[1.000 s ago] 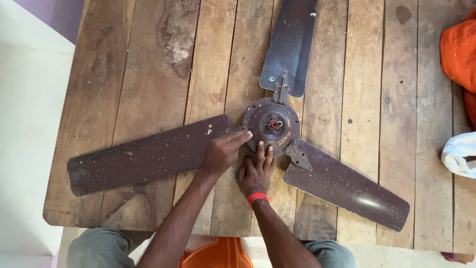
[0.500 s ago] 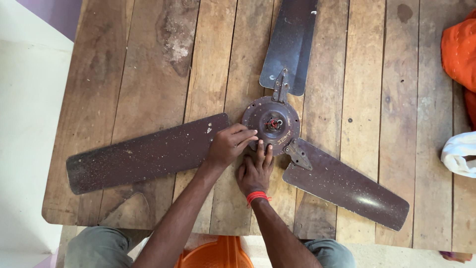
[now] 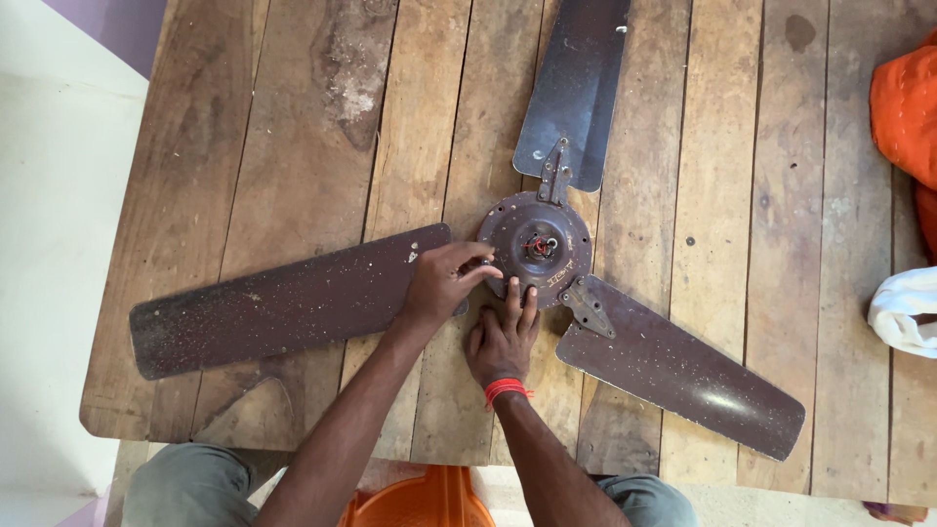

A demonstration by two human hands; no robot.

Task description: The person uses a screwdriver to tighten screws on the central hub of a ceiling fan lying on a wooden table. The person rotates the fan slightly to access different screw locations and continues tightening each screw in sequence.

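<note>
On the wooden table point(image 3: 293, 146), both hands pinch and press the dusty brown three-bladed fan's hub point(image 3: 535, 249).

We list a worn brown plank table point(image 3: 293, 117) with a pale scraped patch; orange cloth point(image 3: 906, 107) and white cloth point(image 3: 903, 310) at its right edge; an orange plastic stool point(image 3: 420, 503) below the near edge; pale floor point(image 3: 49, 244).

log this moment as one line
left hand: fingertips at ceiling fan hub edge | right hand: flat below hub, fingers touching | fan: three brown blades, on wooden table
</note>
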